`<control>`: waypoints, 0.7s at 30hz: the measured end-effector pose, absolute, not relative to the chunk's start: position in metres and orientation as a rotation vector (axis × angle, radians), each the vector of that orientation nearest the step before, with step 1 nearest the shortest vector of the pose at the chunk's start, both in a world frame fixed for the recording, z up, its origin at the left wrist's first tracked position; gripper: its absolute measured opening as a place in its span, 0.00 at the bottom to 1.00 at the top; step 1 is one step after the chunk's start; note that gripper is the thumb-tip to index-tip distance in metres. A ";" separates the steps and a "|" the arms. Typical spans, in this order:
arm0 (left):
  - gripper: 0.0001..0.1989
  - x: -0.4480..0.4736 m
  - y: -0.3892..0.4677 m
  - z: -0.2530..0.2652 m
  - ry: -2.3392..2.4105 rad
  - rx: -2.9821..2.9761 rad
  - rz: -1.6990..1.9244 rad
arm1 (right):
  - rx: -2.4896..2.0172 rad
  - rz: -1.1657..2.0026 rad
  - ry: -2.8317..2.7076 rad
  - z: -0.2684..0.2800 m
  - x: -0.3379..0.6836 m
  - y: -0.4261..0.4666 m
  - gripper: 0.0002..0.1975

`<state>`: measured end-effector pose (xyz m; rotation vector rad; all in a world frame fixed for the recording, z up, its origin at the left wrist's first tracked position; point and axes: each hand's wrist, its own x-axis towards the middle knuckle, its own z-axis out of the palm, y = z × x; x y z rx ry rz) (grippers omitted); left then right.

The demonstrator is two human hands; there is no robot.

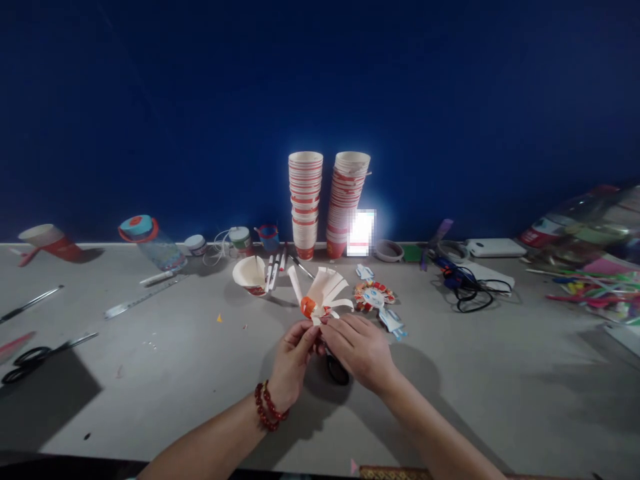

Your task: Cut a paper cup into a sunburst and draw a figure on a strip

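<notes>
Both hands pinch a fringed paper cup over the table.
Left hand (295, 353) and right hand (357, 350) grip the cut cup (320, 297); black scissors (337, 370) lie beneath the right hand, cup stacks (325, 203) well beyond, bare table (175, 373) to the left.

Looking like a craft workspace: grey table (150, 373) sitting vs. a dark blue wall (200, 100), w/ two stacks of paper cups (323, 203), scissors (35, 357), a ruler (140, 298), markers (273, 270), finished paper figures (375, 297) & coloured sticks (595, 290) lying around.
</notes>
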<state>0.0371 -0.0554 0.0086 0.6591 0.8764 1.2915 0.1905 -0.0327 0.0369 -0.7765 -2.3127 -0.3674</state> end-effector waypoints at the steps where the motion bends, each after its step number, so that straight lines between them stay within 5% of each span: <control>1: 0.16 0.037 -0.056 0.009 0.879 0.660 1.295 | -0.784 -0.359 -2.306 0.037 0.189 -0.034 0.09; 21: 0.15 0.037 -0.054 0.003 0.816 0.567 1.299 | -0.811 -0.343 -2.337 0.039 0.185 -0.034 0.10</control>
